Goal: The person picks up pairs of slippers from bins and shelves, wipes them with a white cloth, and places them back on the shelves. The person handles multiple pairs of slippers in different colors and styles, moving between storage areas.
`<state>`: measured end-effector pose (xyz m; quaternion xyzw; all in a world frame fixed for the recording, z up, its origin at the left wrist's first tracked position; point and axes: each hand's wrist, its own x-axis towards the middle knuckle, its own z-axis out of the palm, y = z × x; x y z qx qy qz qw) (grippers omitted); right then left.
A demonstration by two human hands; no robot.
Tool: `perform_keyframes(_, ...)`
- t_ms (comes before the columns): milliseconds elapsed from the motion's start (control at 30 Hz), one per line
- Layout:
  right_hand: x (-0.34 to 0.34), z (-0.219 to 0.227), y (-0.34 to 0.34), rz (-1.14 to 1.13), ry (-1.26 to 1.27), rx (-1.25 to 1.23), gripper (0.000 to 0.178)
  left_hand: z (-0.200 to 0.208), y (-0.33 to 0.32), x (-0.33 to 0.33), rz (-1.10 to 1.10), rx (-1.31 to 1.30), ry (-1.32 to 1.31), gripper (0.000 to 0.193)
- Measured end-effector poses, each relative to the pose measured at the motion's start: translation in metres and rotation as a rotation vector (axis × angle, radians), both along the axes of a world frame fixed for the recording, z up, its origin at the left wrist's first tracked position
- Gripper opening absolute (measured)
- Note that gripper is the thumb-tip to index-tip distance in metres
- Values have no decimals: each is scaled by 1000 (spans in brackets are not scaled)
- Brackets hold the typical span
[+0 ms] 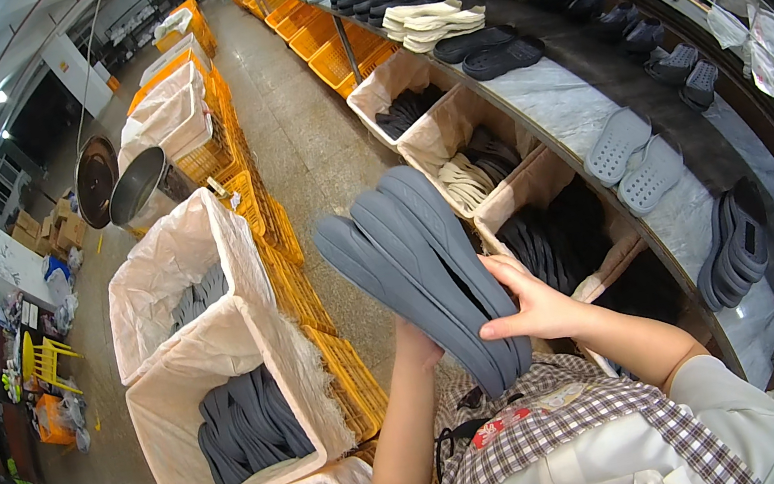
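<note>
A stack of several dark grey shoe soles is held up in front of my body, toes pointing away. My right hand grips the stack from its right side, thumb across the near end. On the other side my left hand clasps the stack from below; its fingers are mostly hidden behind the soles. To the left, a lined crate holds more grey soles. On the right, another lined bin under the bench contains dark soles.
The long bench on the right carries light grey perforated uppers, a dark sole stack, black soles and cream soles. Orange crates line the left side of the aisle. A metal drum stands beyond the left crates.
</note>
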<state>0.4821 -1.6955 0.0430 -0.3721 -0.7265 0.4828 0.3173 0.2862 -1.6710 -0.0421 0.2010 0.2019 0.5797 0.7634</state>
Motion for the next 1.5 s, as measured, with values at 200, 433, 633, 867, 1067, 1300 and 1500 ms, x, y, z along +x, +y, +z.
perform_keyframes(200, 8, -15, 1, 59, 73, -106, 96, -5, -5, 0, 61, 247, 272, 47)
perform_keyframes(433, 16, -31, 0, -3, -45, 201, 86, 4, -11, -1, -4, 215, 160, 46)
perform_keyframes(633, 25, -36, 31, -96, -52, 798, 57, 51, -36, 13, 55, 277, 573, 44)
perform_keyframes(867, 33, -29, 2, 18, 543, -556, 44, 48, -37, 13, -87, -218, -87, 32)
perform_keyframes(1067, 25, -27, -24, 100, 602, -680, 70, 12, -34, 8, -50, -119, -17, 32)
perform_keyframes(1300, 31, -36, -36, 82, 683, -607, 71, 10, -36, 15, -112, -109, -102, 36)
perform_keyframes(1500, 41, -44, -44, 44, 715, -548, 72, 11, -36, 24, -219, -126, -113, 40)
